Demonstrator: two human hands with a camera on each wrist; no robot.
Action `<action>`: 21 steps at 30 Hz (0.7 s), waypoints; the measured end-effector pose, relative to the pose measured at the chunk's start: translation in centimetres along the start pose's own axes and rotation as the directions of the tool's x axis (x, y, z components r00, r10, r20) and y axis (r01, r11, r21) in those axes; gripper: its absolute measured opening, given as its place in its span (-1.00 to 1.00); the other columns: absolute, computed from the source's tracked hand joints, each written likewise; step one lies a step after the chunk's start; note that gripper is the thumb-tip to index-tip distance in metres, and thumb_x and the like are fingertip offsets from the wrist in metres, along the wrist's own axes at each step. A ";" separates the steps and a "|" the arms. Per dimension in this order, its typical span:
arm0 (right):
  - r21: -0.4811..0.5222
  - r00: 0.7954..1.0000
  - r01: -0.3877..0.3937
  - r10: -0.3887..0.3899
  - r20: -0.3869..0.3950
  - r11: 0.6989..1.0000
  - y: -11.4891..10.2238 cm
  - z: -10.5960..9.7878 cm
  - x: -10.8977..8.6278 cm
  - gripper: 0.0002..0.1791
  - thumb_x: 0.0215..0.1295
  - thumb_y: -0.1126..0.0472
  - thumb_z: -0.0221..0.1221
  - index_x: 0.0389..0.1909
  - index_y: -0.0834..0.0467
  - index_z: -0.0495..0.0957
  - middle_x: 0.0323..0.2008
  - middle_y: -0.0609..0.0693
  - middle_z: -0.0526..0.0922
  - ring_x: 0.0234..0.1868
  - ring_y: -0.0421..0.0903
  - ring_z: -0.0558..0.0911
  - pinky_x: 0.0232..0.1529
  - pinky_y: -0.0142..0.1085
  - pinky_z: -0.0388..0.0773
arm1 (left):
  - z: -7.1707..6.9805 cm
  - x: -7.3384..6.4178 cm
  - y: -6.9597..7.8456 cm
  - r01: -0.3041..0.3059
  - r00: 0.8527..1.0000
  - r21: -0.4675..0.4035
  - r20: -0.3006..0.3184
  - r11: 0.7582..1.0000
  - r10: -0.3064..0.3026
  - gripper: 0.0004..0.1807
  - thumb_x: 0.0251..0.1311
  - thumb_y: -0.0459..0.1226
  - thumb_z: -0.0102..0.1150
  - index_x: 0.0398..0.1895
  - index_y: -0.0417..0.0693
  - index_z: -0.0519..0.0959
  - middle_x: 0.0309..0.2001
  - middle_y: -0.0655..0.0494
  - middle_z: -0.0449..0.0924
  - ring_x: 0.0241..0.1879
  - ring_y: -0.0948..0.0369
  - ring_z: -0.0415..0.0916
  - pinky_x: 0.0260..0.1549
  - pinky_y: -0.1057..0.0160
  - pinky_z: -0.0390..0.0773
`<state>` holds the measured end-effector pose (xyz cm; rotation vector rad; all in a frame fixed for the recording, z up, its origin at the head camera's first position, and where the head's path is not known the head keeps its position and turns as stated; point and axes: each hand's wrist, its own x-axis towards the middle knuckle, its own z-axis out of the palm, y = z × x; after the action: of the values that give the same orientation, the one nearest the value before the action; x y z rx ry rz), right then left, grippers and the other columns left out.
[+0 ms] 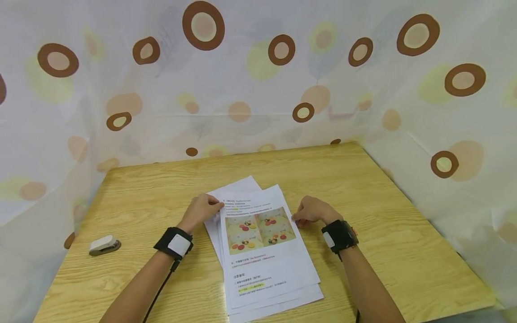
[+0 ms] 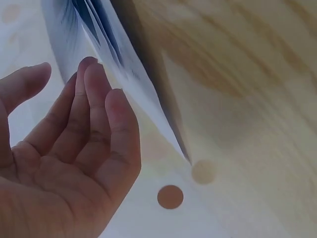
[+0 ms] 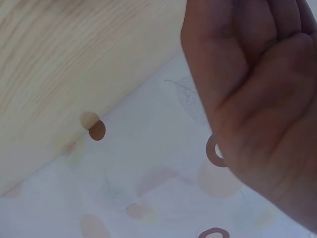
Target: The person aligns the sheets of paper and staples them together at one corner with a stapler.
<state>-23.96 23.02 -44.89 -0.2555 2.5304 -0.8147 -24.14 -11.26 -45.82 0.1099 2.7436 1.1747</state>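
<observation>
A stack of printed sheets, the top one with a colour photo grid, lies slightly fanned on the wooden table. In the head view, my left hand is at the stack's upper left edge. The left wrist view shows that hand with relaxed fingers beside the raised, separated paper edges, its thumb apart from the fingers. Along the right edge of the stack, my right hand has curled fingers and appears to pinch the sheet's margin. Its fingertips are cut off in the right wrist view, where the palm shows.
A small white and grey stapler lies on the left of the wooden table. White sheeting with brown circles hangs behind and at both sides. Each wrist wears a black band with a cable.
</observation>
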 end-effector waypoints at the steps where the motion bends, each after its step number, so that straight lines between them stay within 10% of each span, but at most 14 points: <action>1: -0.014 1.000 0.008 -0.008 -0.019 1.000 -0.2 -0.1 0.2 -0.72 0.32 0.24 0.26 -0.55 0.29 0.71 -0.60 0.03 0.67 -0.52 -0.09 0.66 -0.41 -0.28 0.56 | -0.3 -0.1 -0.1 0.000 1.000 0.007 -0.005 1.000 0.000 -0.72 0.34 -0.24 0.23 -0.11 -0.32 0.71 -0.26 -0.03 0.66 -0.34 0.13 0.51 -0.37 0.24 0.47; 14: -0.056 0.963 0.098 -0.109 -0.245 0.994 -4.7 -0.9 4.3 -0.75 0.37 0.19 0.22 -0.27 0.31 0.74 -0.35 0.10 0.72 -0.40 -0.05 0.59 -0.36 -0.24 0.48 | -3.0 0.3 -1.8 0.003 0.997 0.100 -0.071 0.995 0.005 -0.63 0.31 -0.35 0.20 0.11 -0.41 0.54 0.05 -0.31 0.58 0.05 -0.15 0.54 -0.02 -0.04 0.54; 21: -0.064 0.947 0.116 -0.130 -0.294 0.991 -6.6 0.1 7.6 -0.69 0.37 0.19 0.24 -0.08 0.38 0.68 -0.09 0.24 0.69 -0.21 0.10 0.63 -0.21 -0.13 0.56 | -3.8 0.5 -2.5 0.082 0.996 0.131 -0.052 0.988 -0.076 -0.54 0.31 -0.34 0.18 0.22 -0.43 0.47 0.03 -0.32 0.59 -0.15 -0.02 0.53 -0.26 0.12 0.52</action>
<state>-30.30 15.34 -43.94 -0.3312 2.8413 -0.9022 -25.33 -15.59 -45.11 -0.0113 2.8377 0.9866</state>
